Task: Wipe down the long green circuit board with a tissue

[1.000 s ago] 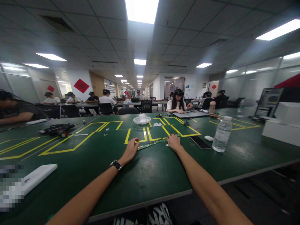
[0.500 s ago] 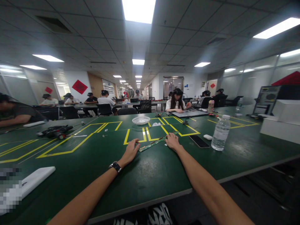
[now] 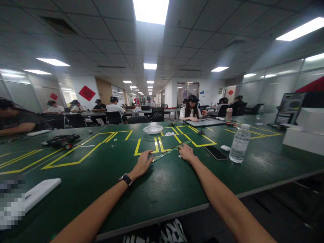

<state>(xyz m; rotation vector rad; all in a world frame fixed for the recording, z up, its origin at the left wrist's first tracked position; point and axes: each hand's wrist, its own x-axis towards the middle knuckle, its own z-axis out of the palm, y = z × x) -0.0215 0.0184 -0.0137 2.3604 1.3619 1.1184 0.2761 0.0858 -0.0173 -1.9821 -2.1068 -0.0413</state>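
Observation:
A long, narrow green circuit board (image 3: 165,155) lies slantwise on the green table, its right end farther from me. My right hand (image 3: 186,151) bends over its right part, fingers closed on the strip and thumb beside it. At the near left end, my left hand (image 3: 143,163) rests with fingers stretched forward and slightly apart. Its fingertips are close to the board's end; whether they touch it I cannot tell. A small white piece sits by my right thumb, partly hidden.
A clear round dish (image 3: 153,129) stands beyond my hands. To the right are a black phone (image 3: 216,152), a white earbud case (image 3: 225,148) and a water bottle (image 3: 239,143). A dark tool (image 3: 63,140) and a white box (image 3: 43,192) lie left. A co-worker (image 3: 192,109) sits opposite.
The view has shifted very slightly. Both hands and the circuit board stay nearly in place; the left fingers have moved a little at the board's end.

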